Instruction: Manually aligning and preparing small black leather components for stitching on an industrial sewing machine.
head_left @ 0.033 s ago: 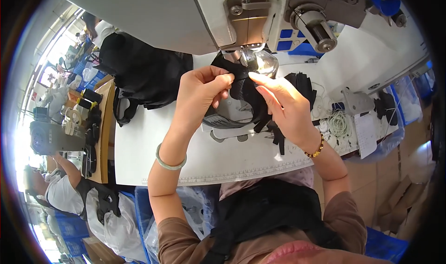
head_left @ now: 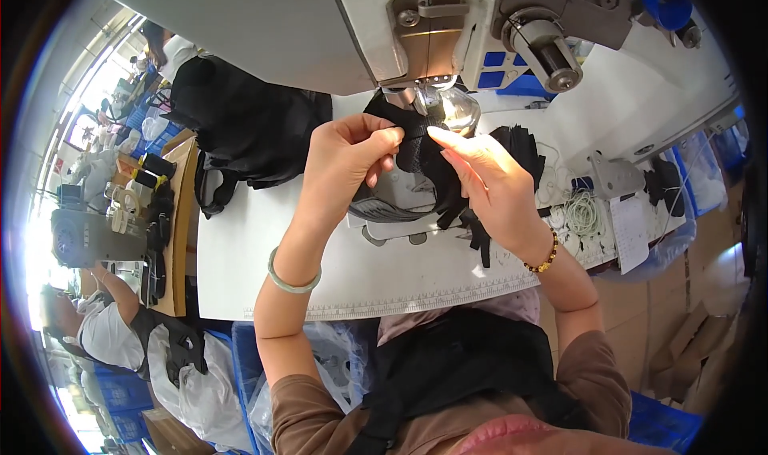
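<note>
Thumb and fingers closed, my left hand [head_left: 348,155] pinches the left edge of a black webbing strap [head_left: 416,131] just in front of the presser foot. My right hand [head_left: 496,179] grips the same strap from its right side, index fingertip and thumb drawn together. The strap runs under the needle area of a large white sewing machine [head_left: 352,31] and loops down toward me in a curved black band [head_left: 392,212]. What lies right under the presser foot is partly hidden by the fingertips and the dark cloth.
A heap of black fabric, seemingly a bag [head_left: 240,119], lies left on the white table [head_left: 264,271]. Several black strap pieces [head_left: 520,147] and a coil of pale cord [head_left: 584,213] sit to the right. A co-worker [head_left: 112,331] is at far left, beside a cardboard box [head_left: 180,239].
</note>
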A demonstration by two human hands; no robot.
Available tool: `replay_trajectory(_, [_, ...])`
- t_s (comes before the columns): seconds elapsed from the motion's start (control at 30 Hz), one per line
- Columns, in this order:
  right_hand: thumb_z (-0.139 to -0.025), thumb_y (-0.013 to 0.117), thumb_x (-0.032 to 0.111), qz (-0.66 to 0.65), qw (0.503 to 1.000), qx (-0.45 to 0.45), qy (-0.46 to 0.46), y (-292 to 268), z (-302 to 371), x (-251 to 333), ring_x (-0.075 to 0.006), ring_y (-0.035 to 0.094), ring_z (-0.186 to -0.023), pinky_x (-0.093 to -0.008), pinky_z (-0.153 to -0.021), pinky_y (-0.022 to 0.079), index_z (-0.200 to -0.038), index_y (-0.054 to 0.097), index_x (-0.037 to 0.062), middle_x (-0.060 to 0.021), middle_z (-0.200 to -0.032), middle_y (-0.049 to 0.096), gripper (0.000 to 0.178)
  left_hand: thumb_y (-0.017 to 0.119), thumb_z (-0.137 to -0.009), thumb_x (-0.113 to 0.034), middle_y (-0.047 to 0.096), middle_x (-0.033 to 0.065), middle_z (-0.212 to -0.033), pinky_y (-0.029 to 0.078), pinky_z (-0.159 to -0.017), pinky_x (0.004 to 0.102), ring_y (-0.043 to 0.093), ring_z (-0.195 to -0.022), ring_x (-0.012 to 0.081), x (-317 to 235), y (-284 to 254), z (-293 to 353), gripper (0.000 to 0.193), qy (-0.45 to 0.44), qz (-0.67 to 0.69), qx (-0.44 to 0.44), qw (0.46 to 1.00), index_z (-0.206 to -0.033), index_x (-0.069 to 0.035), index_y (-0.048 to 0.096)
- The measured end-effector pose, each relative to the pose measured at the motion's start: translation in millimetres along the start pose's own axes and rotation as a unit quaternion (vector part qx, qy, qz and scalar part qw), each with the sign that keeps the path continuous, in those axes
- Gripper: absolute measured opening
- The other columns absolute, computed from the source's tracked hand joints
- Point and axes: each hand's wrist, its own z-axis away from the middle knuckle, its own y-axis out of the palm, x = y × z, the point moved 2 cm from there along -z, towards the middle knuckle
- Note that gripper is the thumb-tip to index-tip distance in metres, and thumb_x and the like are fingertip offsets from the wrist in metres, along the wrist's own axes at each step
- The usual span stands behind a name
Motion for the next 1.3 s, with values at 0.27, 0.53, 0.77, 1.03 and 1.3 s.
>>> replay_trajectory(0.27, [-0.081, 0.054, -0.012, -0.006, 0.999, -0.018, 0.026, 1.8, 0.1, 2.9, -0.0089, 0.049, -0.058, -0.0213, -0.055, 0.044, -0.116, 0.06, 0.0057, -0.0071, -0.085, 0.057, 0.039, 0.064, -0.081, -0.012, 0.056, 0.0019, -0.065, 0.038, -0.043, 0.0167, 0.052, -0.052, 0.0055, 2.8, -4.0, -7.0, 0.013, -0.004, -0.009, 0.037, 0.999, -0.078, 0.0, 0.059])
replay_trajectory(0.53, [-0.081, 0.054, -0.013, 0.002, 0.999, -0.011, 0.036, 0.3, -1.2, 5.4, -0.0095, 0.049, -0.06, -0.022, -0.056, 0.044, -0.116, 0.06, 0.0059, -0.0079, -0.085, 0.057, 0.04, 0.067, -0.08, -0.015, 0.057, 0.0032, -0.065, 0.038, -0.048, 0.0181, 0.049, -0.051, 0.0062, 6.0, -3.6, -14.3, 0.018, 0.01, 0.002, 0.073, 0.997, -0.077, 0.001, 0.059])
replay_trajectory(0.77, [-0.084, 0.056, -0.002, -0.001, 0.997, 0.028, 0.075, -5.3, -8.5, 10.6, -0.0284, 0.06, -0.08, -0.0319, -0.07, 0.05, -0.116, 0.056, 0.004, -0.015, -0.094, 0.059, 0.033, 0.064, -0.081, -0.01, 0.058, 0.0044, -0.07, 0.043, -0.047, 0.0208, 0.052, -0.053, 0.0081, 6.1, 3.6, -18.3, 0.013, -0.026, 0.102, 0.072, 0.992, -0.078, 0.002, 0.06])
replay_trajectory(1.03, [-0.089, 0.055, 0.004, -0.014, 0.995, -0.011, 0.102, -3.6, -8.3, 9.8, -0.0087, 0.045, -0.052, -0.0231, -0.051, 0.041, -0.115, 0.06, 0.0086, -0.0068, -0.082, 0.057, 0.027, 0.059, -0.08, -0.005, 0.059, 0.0075, -0.073, 0.047, -0.045, 0.0228, 0.055, -0.054, 0.0099, -1.1, 12.6, -17.2, 0.009, -0.034, 0.143, 0.042, 0.988, -0.08, 0.004, 0.059])
replay_trajectory(1.3, [-0.088, 0.057, 0.003, 0.03, 0.999, -0.042, 0.007, -3.7, -10.3, -0.8, -0.0074, 0.046, -0.054, -0.0217, -0.052, 0.041, -0.112, 0.059, 0.0059, -0.0044, -0.081, 0.057, 0.024, 0.058, -0.079, -0.003, 0.06, 0.0074, -0.075, 0.052, -0.047, 0.0236, 0.056, -0.056, 0.0097, 7.4, 10.7, -20.7, 0.007, -0.032, 0.137, 0.036, 0.989, -0.08, 0.004, 0.058])
